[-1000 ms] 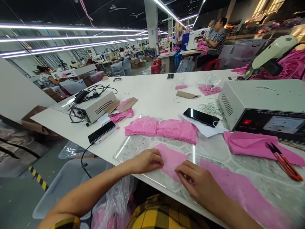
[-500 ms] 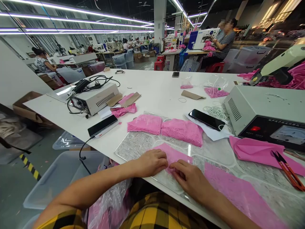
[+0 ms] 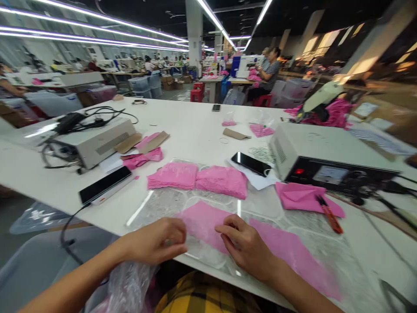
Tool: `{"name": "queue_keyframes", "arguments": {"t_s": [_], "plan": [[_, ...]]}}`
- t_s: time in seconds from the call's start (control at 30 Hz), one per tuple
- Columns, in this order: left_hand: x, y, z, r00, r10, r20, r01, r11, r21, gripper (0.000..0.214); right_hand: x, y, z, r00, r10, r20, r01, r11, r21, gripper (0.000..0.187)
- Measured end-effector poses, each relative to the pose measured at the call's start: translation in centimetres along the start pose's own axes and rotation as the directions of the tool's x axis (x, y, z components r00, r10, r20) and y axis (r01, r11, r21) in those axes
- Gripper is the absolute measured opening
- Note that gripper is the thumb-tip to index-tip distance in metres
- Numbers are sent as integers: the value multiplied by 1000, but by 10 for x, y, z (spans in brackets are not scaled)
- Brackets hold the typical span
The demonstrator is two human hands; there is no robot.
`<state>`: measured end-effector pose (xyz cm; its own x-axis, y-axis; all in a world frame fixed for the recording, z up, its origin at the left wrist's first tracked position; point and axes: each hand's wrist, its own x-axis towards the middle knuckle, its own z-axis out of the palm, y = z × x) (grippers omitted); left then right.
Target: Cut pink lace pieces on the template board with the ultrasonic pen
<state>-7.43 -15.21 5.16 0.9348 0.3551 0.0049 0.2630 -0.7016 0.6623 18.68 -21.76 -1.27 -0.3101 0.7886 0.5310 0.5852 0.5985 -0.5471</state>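
Note:
A thin pink fabric piece (image 3: 203, 221) lies flat on the clear-covered mat in front of me. My left hand (image 3: 163, 239) is at its left, off most of the cloth, fingers loosely curled with the thumb apart and nothing visible between them; motion blurs it a little. Over the cloth's right edge, my right hand (image 3: 244, 243) has bent fingers with the thumb apart; whether the fingertips touch the cloth is unclear. Two stacks of pink pieces, a left stack (image 3: 172, 175) and a right stack (image 3: 222, 181), lie just beyond. Another pink piece (image 3: 293, 250) is under or beside my right forearm.
Red-handled snips (image 3: 329, 214) rest on folded pink fabric (image 3: 299, 196) at right. A grey control box (image 3: 329, 148) stands behind, another box (image 3: 94, 139) at left. Phones lie on the table, including a black phone (image 3: 250, 164) on paper. A plastic bin (image 3: 35, 261) is below left.
My hands have moved apart, the left one going left away from the pink piece, which now lies flatter. The view has turned to the right.

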Motion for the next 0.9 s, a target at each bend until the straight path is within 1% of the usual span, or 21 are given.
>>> {"name": "queue_keyframes", "arguments": {"t_s": [0.07,0.1,0.13,0.2,0.27,0.3,0.37,0.4,0.43,0.53,0.63,0.73,0.8,0.9], "plan": [[-8,-1,-4,996,-87,-12,87,996,10,28,0,17,-25,984,157,-79,-161,986,-47,20],[-9,-5,-5,993,-116,-16,116,993,19,26,-3,29,-40,953,275,-125,-286,955,-77,17],[-8,-9,-4,994,-110,-24,110,994,23,25,-7,42,-56,920,349,-179,-372,921,-115,16],[4,-16,-3,996,-64,-56,66,997,33,24,-19,69,-86,856,428,-289,-486,857,-172,18],[27,-18,1,995,26,-97,-20,998,62,27,-32,92,-108,797,478,-370,-570,797,-199,18],[43,-17,2,992,76,-104,-67,994,88,28,-38,101,-114,776,496,-390,-598,775,-204,18],[83,-13,7,985,132,-115,-113,981,157,29,-46,114,-120,757,522,-393,-626,752,-206,18],[105,-11,10,986,142,-92,-124,975,183,27,-49,118,-120,756,530,-384,-629,750,-205,18],[128,-10,14,988,136,-70,-119,970,211,24,-50,120,-120,760,533,-372,-627,751,-204,18],[194,-10,27,988,132,-76,-110,964,244,18,-52,124,-116,772,531,-349,-615,763,-198,17],[246,-13,42,987,140,-76,-117,960,253,19,-52,127,-116,772,534,-346,-613,769,-181,17],[276,-16,52,984,151,-91,-124,961,247,21,-54,131,-119,764,545,-346,-619,770,-155,20],[288,-17,56,982,158,-100,-130,963,237,22,-55,133,-121,758,553,-345,-623,770,-134,23],[298,-18,59,981,170,-99,-145,964,221,22,-55,133,-123,752,565,-340,-627,772,-102,26]]}}
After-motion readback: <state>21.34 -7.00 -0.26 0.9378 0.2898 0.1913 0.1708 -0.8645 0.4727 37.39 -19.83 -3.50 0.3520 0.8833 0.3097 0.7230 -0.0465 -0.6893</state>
